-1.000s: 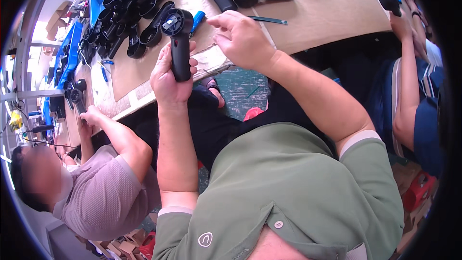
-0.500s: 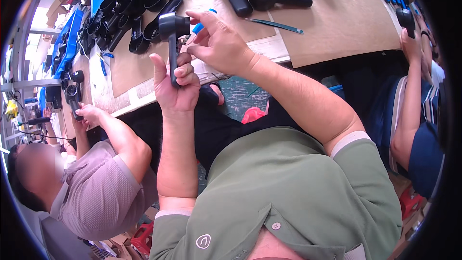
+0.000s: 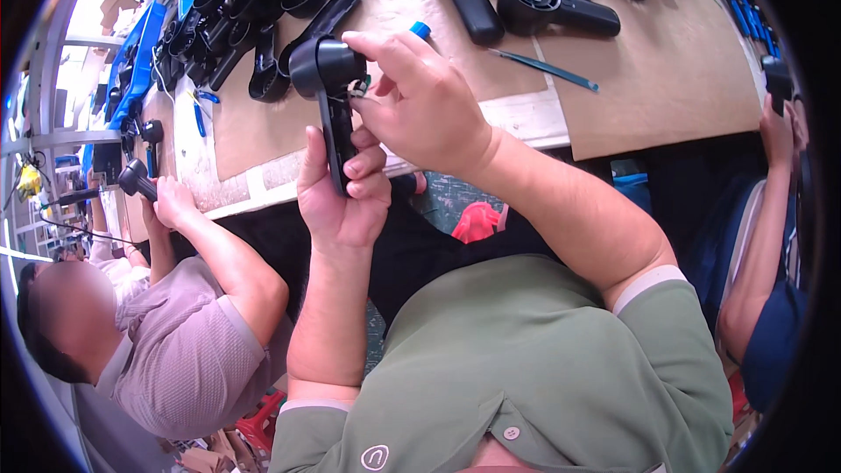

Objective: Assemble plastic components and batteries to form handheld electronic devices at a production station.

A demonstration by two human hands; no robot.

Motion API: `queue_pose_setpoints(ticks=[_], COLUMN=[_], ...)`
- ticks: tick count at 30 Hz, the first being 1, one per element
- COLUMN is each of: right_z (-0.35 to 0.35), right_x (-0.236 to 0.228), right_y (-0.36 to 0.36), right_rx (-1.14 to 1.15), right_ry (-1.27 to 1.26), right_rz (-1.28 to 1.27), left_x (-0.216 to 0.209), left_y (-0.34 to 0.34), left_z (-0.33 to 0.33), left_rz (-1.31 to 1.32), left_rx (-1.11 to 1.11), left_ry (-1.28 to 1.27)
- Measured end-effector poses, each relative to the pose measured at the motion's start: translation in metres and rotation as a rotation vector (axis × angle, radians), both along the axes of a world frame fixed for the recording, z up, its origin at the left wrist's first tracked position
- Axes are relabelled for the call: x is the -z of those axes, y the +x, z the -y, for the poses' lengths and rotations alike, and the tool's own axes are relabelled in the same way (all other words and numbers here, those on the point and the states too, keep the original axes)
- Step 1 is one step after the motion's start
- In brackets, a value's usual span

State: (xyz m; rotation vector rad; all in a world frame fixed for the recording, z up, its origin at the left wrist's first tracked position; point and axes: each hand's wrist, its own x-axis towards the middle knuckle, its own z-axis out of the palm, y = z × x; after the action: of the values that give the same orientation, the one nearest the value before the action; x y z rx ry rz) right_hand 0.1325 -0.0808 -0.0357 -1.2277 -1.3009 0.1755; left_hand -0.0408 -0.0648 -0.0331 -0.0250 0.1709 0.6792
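Because the black round-headed plastic casing (image 3: 331,109) seems light yet stiff, my left fingers (image 3: 366,163) clamp its handle (image 3: 335,147), right fingers (image 3: 378,46) apart.

Blue-handled pliers (image 3: 201,118) and a slim teal tool (image 3: 547,69) lie on the table (image 3: 661,79), a mauve-shirted co-worker (image 3: 188,359) at left.

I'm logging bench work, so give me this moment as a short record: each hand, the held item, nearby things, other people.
Left hand: holds black handled unit by its handle
Right hand: fingers at the unit's round head
Beyond hands: slim teal tool, blue-handled tool, piled black housings
Co-workers: person at left, person at right, each with a black part
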Motion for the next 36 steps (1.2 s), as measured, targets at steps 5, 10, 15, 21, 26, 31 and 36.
queue_pose_setpoints(ticks=[5, 10, 15, 21, 26, 31, 36], right_z=[0.004, 0.0, 0.007, 0.029, 0.026, 0.027, 0.026], right_x=[-0.008, 0.002, 0.0, -0.005, -0.011, -0.017, -0.017], right_y=[0.009, 0.009, 0.004, -0.004, -0.003, -0.004, -0.004], right_rx=[0.021, -0.002, 0.065, -0.091, -0.091, -0.098, -0.119], right_ry=[0.004, -0.048, 0.007, -0.119, -0.21, -0.238, -0.303], right_rz=[0.179, 0.203, 0.128, 0.22, 0.324, 0.414, 0.444], left_x=[-0.01, -0.009, -0.001, -0.006, -0.015, -0.014, -0.009], left_y=[0.006, 0.002, 0.001, 0.009, 0.025, 0.029, 0.025], left_z=[0.006, 0.001, 0.0, 0.005, 0.007, 0.008, 0.008], left_rz=[-0.491, -0.387, -0.425, -0.471, -0.606, -0.701, -0.714], left_rx=[-0.164, -0.083, -0.096, -0.165, -0.273, -0.396, -0.406], left_ry=[0.101, 0.166, 0.181, 0.211, 0.205, 0.162, 0.158])
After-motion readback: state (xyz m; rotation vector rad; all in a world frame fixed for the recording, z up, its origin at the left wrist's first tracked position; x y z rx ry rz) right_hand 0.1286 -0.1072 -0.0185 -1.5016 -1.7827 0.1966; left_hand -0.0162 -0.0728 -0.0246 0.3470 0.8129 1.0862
